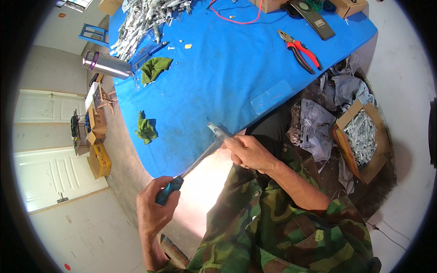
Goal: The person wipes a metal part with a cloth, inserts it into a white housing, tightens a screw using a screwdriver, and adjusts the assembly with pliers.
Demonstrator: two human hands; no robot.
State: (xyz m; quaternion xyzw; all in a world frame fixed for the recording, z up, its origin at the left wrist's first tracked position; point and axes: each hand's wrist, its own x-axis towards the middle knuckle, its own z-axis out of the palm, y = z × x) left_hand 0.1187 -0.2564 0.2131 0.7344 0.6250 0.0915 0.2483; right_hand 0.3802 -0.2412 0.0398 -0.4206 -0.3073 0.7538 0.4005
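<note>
My left hand [157,204] is closed round a teal handle [169,191] below the near left edge of the table. From the handle a thin straight shaft [199,160] runs up to the right, toward my other hand; it looks like a screwdriver, though motion or glare softens its outline. My right hand [248,152] grips a small whitish, partly clear tube-like piece [217,131], whose tip points up and left over the table edge. The fingers hide its lower end, so I cannot tell whether the shaft touches it.
On the blue-covered table [205,68] lie two green cloths [146,127], red-handled pliers [302,52], a steel flask [107,64], a dark phone-like slab [314,20] and a pile of whitish slim pieces [141,25]. A carton [362,141] of similar pieces stands at the right, beside plastic bags [316,127].
</note>
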